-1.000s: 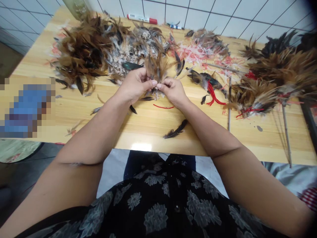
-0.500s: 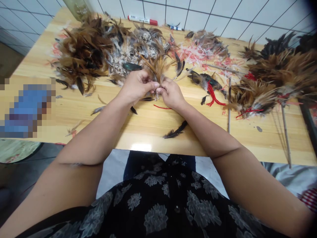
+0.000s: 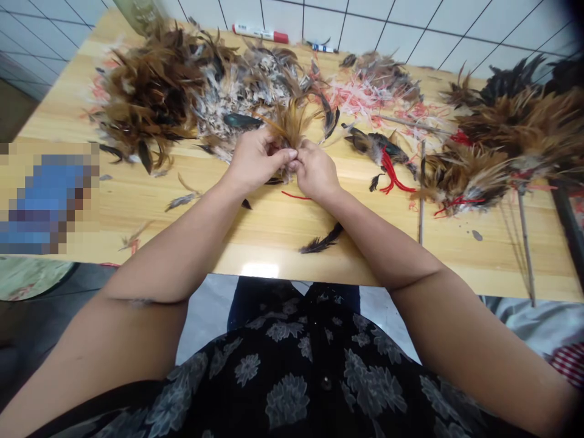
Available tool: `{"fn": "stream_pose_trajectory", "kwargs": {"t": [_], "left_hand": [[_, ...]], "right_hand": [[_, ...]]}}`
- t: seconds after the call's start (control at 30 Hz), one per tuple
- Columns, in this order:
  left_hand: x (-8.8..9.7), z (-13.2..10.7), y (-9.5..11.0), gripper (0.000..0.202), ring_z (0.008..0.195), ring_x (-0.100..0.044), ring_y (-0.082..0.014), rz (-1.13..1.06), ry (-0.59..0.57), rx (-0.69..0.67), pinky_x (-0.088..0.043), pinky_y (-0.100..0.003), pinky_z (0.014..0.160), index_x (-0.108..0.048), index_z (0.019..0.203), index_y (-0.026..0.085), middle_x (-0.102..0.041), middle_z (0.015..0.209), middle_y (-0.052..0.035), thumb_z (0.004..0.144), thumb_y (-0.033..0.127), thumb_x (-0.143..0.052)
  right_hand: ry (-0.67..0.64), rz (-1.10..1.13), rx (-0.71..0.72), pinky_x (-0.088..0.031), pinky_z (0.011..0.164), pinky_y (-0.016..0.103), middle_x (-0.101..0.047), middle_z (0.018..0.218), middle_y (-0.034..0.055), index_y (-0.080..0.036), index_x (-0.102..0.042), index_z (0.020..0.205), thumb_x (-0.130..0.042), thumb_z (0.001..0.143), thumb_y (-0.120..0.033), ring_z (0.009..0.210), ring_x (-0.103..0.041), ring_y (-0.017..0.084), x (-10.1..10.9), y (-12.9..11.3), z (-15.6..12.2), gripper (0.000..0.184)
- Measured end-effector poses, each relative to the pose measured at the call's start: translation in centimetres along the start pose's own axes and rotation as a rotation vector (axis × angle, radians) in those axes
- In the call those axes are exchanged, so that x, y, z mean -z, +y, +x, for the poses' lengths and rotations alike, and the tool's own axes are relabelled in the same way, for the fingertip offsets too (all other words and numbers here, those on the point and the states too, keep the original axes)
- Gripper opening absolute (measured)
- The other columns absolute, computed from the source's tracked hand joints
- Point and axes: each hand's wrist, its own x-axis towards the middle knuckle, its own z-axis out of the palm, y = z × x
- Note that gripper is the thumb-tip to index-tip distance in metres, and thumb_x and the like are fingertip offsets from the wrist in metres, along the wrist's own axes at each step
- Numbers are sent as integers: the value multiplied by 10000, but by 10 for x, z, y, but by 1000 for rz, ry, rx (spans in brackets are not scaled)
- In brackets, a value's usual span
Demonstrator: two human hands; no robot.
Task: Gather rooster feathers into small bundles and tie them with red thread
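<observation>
My left hand (image 3: 254,160) and my right hand (image 3: 314,171) meet over the middle of the wooden table (image 3: 274,225), fingertips touching. Both pinch the base of a small bundle of brown feathers (image 3: 288,123) that fans upward above them. A short red thread (image 3: 295,196) lies on the table just below my hands. A single dark feather (image 3: 322,242) rests nearer the front edge.
A big pile of brown and grey loose feathers (image 3: 182,85) covers the far left. Tied feather bunches with red string (image 3: 387,159) and feather dusters on sticks (image 3: 497,164) lie at the right. A red-capped marker (image 3: 261,33) sits by the tiled wall. Pink scraps (image 3: 365,100) are scattered behind.
My hands have closed together, the right hand moving left until the fingertips meet. The feather bundle is lifted slightly away from me.
</observation>
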Motion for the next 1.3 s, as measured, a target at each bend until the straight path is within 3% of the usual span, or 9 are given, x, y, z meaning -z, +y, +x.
{"fn": "stream_pose_trajectory", "kwargs": {"t": [0.07,0.17,0.4,0.57,0.7,0.83,1.0,1.17,1.3], "left_hand": [[2,0,0,376,1135,-798,-319,94,50,-69,-655,-421,1029,-766,861,280,-779,863,-6,949,297,-1130],[9,4,1,422,1180,-843,-314,64,61,-67,-689,-407,1028,-754,885,276,-778,848,-16,1029,393,-1134],[23,11,1,507,846,-744,-183,-232,43,-26,-666,-292,793,-669,834,260,-762,816,0,1147,246,-1068],[21,8,0,486,895,-813,-210,-230,-49,54,-694,-319,856,-737,848,230,-764,810,-8,1159,316,-1101],[20,9,0,384,870,-799,-199,-242,-88,104,-699,-325,859,-816,878,226,-787,828,-23,1209,272,-1004],[20,7,-1,378,1013,-829,-242,-221,-89,103,-709,-356,914,-800,882,253,-810,843,-24,1174,312,-1033],[20,3,3,358,1037,-814,-241,-219,-114,121,-686,-367,981,-795,950,233,-817,882,-16,1168,315,-1066],[19,5,6,435,808,-709,-167,-168,-34,32,-626,-319,851,-729,883,207,-729,802,6,1232,262,-981],[18,2,9,478,1089,-803,-259,19,-3,-2,-643,-405,1064,-742,908,213,-748,814,12,1139,395,-1119]], "right_hand": [[3,33,29,-688,1114,463,-830,1335,132,-231,-834,1220,-596,1283,-379,1216,-779,312,3,-4,0,287],[4,110,76,-667,1176,483,-824,1325,131,-217,-862,1254,-591,1316,-442,1281,-778,317,5,-5,4,358],[60,262,104,-648,1223,479,-834,1269,87,-214,-859,1416,-711,1302,-519,1201,-774,272,1,6,10,358],[35,269,73,-646,1176,445,-831,1212,79,-229,-870,1278,-775,1270,-522,1157,-762,260,8,-7,7,308],[43,277,61,-649,1154,436,-815,1166,73,-235,-868,1168,-773,1270,-527,1148,-756,257,10,-10,7,324],[83,260,82,-661,1156,453,-820,1185,81,-251,-875,1150,-747,1281,-536,1194,-766,274,7,-6,7,339],[78,234,106,-652,1158,446,-836,1219,90,-244,-863,1168,-690,1306,-584,1210,-781,272,7,-5,6,406],[64,400,59,-666,1112,407,-867,1156,74,-225,-829,1165,-711,1277,-703,1138,-798,242,8,-6,10,505],[52,575,-20,-675,1000,358,-890,1114,63,-247,-813,1103,-826,1152,-866,1045,-792,219,11,-7,12,621]]}}
